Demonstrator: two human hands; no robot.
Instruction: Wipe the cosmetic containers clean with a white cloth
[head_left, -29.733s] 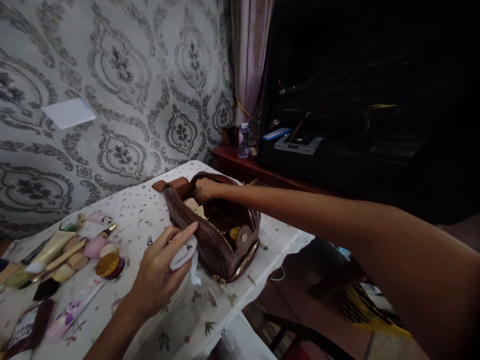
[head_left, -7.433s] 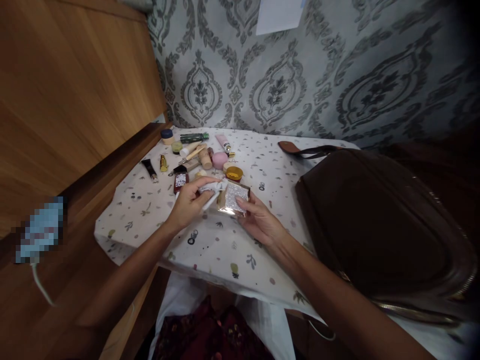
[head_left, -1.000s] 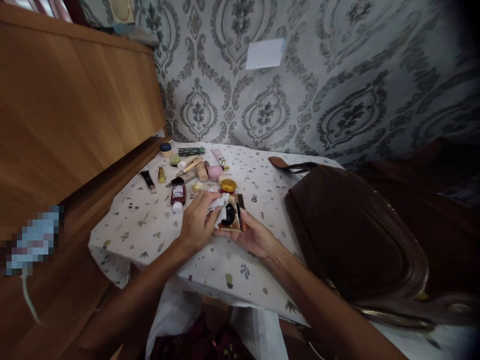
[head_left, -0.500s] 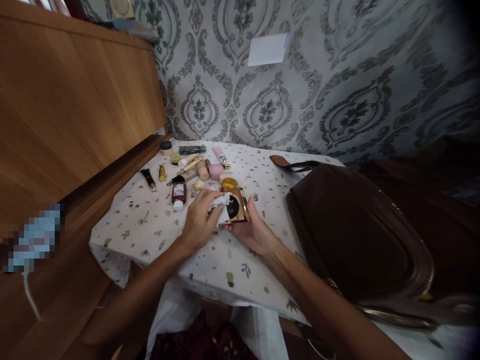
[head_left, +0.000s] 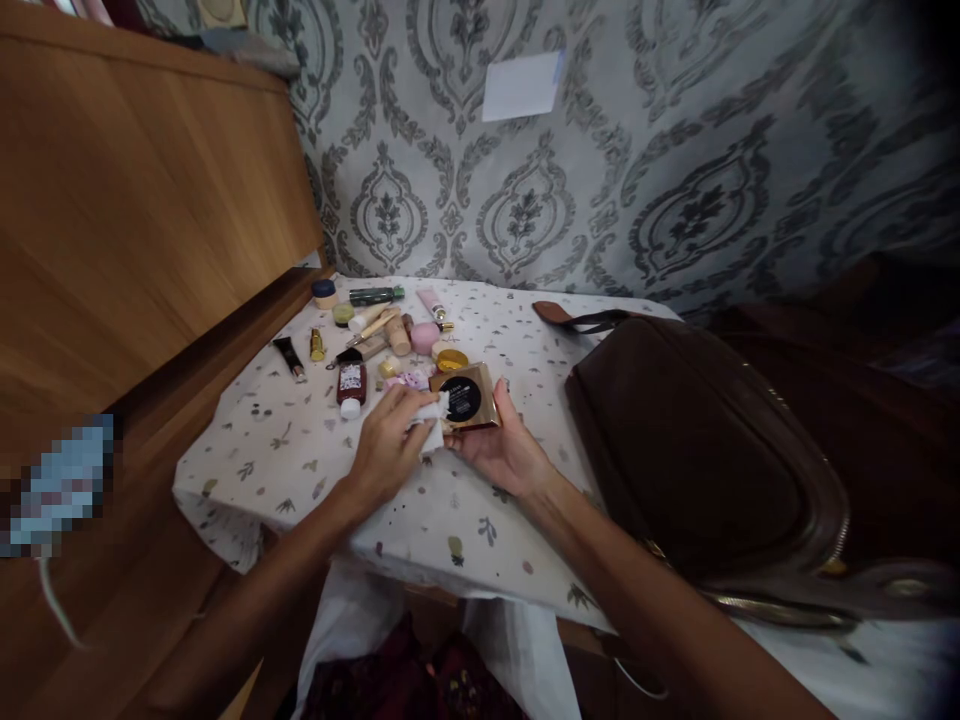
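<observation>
My right hand (head_left: 506, 450) grips a square gold compact (head_left: 485, 395) with a black round label facing up. Pinched in my left hand (head_left: 386, 440) is a crumpled white wipe (head_left: 431, 432), which touches the compact's left side. Just behind lie a yellow round jar (head_left: 452, 360) and a pinkish-purple patterned item (head_left: 409, 380) partly hidden by my left fingers. A dark red bottle with a white cap (head_left: 351, 388) lies left of my left hand.
Several cosmetics, including a pink round item (head_left: 425, 338), a green tube (head_left: 376, 295) and a black tube (head_left: 289, 358), lie on the patterned tablecloth (head_left: 300, 470). A brown leather bag (head_left: 697, 450) fills the right side. A wooden cabinet (head_left: 150, 170) stands left.
The wipe has shifted left across the compact, so more of its black label shows. The compact now lies flatter and the patterned item behind is more visible. The view has shifted slightly.
</observation>
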